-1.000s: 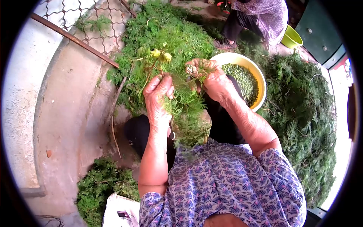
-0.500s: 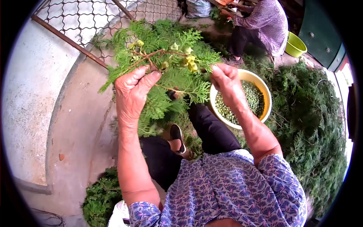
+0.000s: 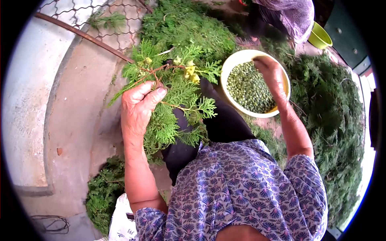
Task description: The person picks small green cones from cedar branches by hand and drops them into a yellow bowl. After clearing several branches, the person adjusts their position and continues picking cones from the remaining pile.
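Pinched in the left hand (image 3: 136, 104) above the knees (image 3: 225, 124), the leafy sprig (image 3: 165, 126) looks light, springy, best held by its woody stem (image 3: 155, 71), while the right hand (image 3: 272, 76) curls over the bucket (image 3: 224, 80), its hold unclear

The sprig (image 3: 177, 92) is held up in the air, its reddish-brown stem forked among feathery bright green leaves, with plump, pointed yellow-green cones (image 3: 191, 73) attached. Apart from it, the round yellow basin (image 3: 224, 80) sits upright, holding many small green pieces (image 3: 247, 88), probably more cones.
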A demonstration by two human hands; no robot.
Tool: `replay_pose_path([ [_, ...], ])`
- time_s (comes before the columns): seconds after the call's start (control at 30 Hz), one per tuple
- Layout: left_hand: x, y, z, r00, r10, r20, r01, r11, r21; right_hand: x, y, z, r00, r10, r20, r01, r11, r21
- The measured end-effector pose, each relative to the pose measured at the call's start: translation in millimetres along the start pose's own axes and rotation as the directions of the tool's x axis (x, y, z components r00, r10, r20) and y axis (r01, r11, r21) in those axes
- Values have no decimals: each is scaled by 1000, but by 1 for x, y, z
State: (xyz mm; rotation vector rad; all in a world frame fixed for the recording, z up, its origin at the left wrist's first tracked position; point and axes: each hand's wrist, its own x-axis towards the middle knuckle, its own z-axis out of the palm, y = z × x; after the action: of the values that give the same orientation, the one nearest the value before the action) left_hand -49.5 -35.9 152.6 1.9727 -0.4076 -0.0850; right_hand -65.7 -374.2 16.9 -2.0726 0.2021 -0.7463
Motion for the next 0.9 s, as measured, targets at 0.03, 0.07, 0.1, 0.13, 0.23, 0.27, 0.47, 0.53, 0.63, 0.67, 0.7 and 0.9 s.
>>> replay_pose_path([
  [0.03, 0, -2, 8, 1000, 3, -7, -3, 1000, -29, -4, -26, 7, 980, 148, 130, -173, 963, 207],
  [0.07, -1, -4, 16, 1000, 3, -13, -4, 998, -55, -14, -65, 11, 961, 153, 229, -237, 882, 406],
  [0.1, -2, -8, 21, 1000, 7, -23, -8, 999, -49, -21, -74, 20, 949, 48, 311, -218, 814, 539],
  [0.13, -1, -10, 26, 1000, 4, -7, -4, 999, -50, -29, -91, 26, 941, -38, 336, -204, 728, 654],
  [0.23, -1, -19, 37, 995, -66, 71, 74, 992, -105, -42, -107, 46, 918, -91, 386, -234, 660, 713],
  [0.27, 0, -22, 41, 994, -71, 77, 79, 991, -105, -46, -114, 50, 924, -47, 380, -268, 630, 729],
  [0.47, 1, -49, 56, 981, -115, 156, 141, 975, -173, -54, -85, 71, 832, -93, 547, -216, 854, 473],
  [0.53, 4, -57, 63, 977, -158, 144, 183, 966, -183, -61, -85, 72, 722, 128, 680, -619, 560, 551],
  [0.63, 8, -69, 69, 968, -144, 206, 166, 982, -94, -65, -72, 77, 768, 262, 585, -557, 723, 408],
  [0.67, 6, -76, 78, 971, -152, 183, 174, 978, -114, -68, -63, 79, 826, 230, 514, -439, 835, 332],
  [0.7, 5, -81, 83, 963, -164, 213, 187, 978, -90, -69, -46, 81, 847, 129, 516, -206, 974, 94],
  [0.9, 5, -130, 115, 988, -94, 124, 72, 982, 173, -60, 15, 40, 597, 696, 398, -792, 434, 429],
])
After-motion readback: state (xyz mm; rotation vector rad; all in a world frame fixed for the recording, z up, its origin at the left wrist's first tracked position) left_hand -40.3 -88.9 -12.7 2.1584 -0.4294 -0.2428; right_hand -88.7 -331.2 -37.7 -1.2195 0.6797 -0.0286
